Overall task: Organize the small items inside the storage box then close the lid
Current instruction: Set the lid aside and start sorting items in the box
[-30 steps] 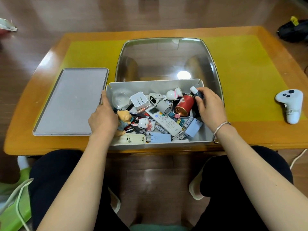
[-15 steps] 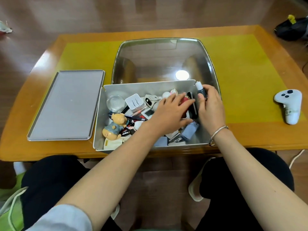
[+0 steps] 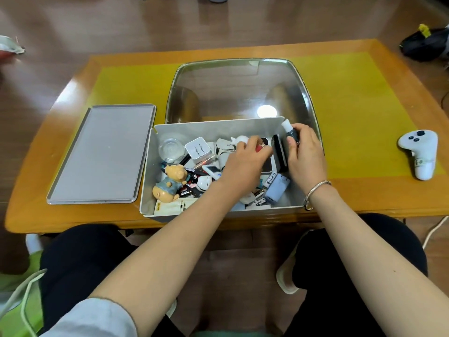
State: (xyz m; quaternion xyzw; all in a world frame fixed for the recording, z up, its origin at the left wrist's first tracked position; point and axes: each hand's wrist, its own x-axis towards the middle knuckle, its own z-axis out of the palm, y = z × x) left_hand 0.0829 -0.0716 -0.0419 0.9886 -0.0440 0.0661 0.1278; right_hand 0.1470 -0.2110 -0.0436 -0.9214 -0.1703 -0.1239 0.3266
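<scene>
The storage box (image 3: 220, 128) sits at the near edge of the counter (image 3: 364, 190), lid off, crammed with loose items. Inside it, the left hand (image 3: 245, 164) reaches across the middle, fingers curled down over a red item (image 3: 259, 148); whether it grips it I cannot tell. At the box's far right corner, the right hand (image 3: 303, 152) pinches a small dark bottle (image 3: 290, 131) with a white cap. Left of the box lies the grey lid (image 3: 102, 154). Risk: the crossing forearm could sweep the bear figurine (image 3: 170, 183) or tip the box off the edge.
</scene>
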